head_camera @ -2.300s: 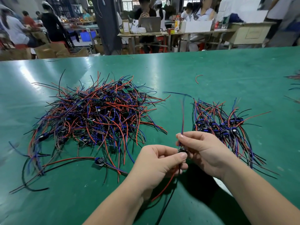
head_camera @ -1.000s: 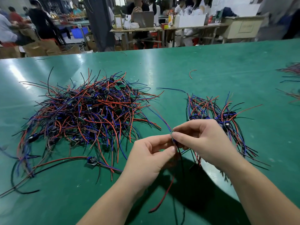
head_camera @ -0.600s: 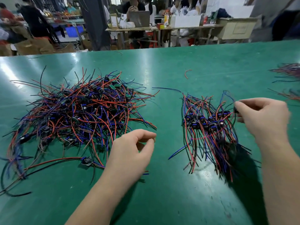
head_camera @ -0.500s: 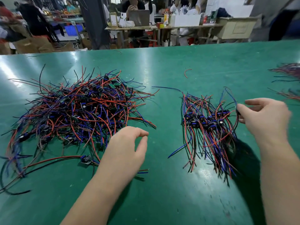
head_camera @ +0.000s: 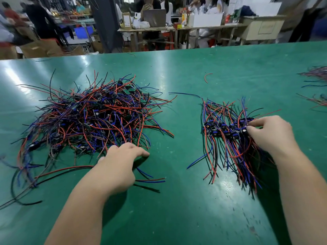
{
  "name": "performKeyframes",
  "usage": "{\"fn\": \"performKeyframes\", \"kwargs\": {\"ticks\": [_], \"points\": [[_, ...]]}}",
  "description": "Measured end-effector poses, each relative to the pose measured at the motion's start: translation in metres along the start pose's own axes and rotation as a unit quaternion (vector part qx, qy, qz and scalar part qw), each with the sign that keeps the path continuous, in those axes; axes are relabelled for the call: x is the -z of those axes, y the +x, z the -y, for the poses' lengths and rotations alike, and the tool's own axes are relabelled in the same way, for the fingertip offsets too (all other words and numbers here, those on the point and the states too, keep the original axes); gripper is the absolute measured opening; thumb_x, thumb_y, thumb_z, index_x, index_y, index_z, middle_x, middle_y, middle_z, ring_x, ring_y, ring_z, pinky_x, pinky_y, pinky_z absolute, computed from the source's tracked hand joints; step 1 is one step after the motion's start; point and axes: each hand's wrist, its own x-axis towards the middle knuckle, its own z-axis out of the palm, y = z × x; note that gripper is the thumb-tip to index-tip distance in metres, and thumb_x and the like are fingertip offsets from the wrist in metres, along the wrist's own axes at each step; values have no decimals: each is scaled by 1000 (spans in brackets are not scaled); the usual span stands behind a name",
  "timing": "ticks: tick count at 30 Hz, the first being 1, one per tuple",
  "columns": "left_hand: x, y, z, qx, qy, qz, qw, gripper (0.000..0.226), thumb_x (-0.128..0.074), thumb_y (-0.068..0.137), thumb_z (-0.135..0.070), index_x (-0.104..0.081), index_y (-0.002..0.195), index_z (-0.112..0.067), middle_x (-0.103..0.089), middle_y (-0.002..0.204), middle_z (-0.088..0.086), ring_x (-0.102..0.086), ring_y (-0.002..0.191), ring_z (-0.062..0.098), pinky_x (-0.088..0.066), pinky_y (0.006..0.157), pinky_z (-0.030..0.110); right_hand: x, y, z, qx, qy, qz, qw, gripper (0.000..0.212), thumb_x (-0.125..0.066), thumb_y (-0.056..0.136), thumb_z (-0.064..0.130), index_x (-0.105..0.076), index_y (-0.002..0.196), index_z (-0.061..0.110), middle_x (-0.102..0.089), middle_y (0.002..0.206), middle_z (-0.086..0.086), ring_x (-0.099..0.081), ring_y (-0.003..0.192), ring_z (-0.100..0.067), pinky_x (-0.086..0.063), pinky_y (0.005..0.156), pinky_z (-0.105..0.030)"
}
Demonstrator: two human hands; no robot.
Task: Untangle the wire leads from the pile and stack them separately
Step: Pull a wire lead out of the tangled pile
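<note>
Green-topped, the table (head_camera: 194, 71) carries two heaps. The tangled pile (head_camera: 92, 119) lies at centre left of the frame and the sorted stack (head_camera: 228, 138) at centre right, well apart. The right hand (head_camera: 270, 135) is at the stack's right edge. Its thumb and forefinger curl in and pinch the small dark module of one wire lead (head_camera: 245, 129), which sits at the right end of the row of modules. This looks like the setting-down step, with a freed lead being lined up beside the others.

The left hand (head_camera: 116, 167) reaches up the frame to the pile's lower edge. Its fingers are extended and close together, with the tips among the outermost wires, and it grips nothing that can be seen. A few loose leads (head_camera: 150, 180) lie on the table just right of that hand.

In the stack the leads share one long axis, running from upper to lower frame and fanning a little at the ends. Their modules form a band across from left to right. The pile points every way.

On the right, the next move likely calls for letting go without disturbing the row. On the left, it calls for choosing a single module at the pile's edge and drawing it out slowly, since crossed wires may drag neighbours along.
</note>
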Motion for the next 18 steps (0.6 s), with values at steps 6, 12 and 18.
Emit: {"fn": "performKeyframes", "kwargs": {"ticks": [6, 12, 18], "points": [[8, -3, 4, -50, -19, 34, 998, 33, -57, 72, -8, -60, 58, -39, -43, 139, -8, -38, 132, 14, -26, 113, 31, -1, -24, 36, 101, 85, -44, 990, 22, -61, 81, 9, -75, 99, 12, -65, 97, -11, -57, 89, -25, -37, 79, -26], [14, -4, 11, -69, -10, 25, 997, 42, -58, 68, -5, -61, 60, -46, -49, 132, -16, -44, 122, 11, -37, 103, 30, -10, -50, 61, 176, 153, 15, 972, 20, -62, 82, 6, -75, 93, 16, -59, 91, 2, -54, 80, -12, -32, 72, -12], [12, -8, 16, -91, -55, 76, 991, 17, -82, 63, -34, -71, 74, -40, -56, 102, -20, -53, 91, -6, -45, 84, 21, -15, -57, 66, 177, 179, 68, 965, 19, -62, 83, 8, -74, 92, 20, -56, 85, 14, -52, 72, 0, -34, 68, -13]]}}
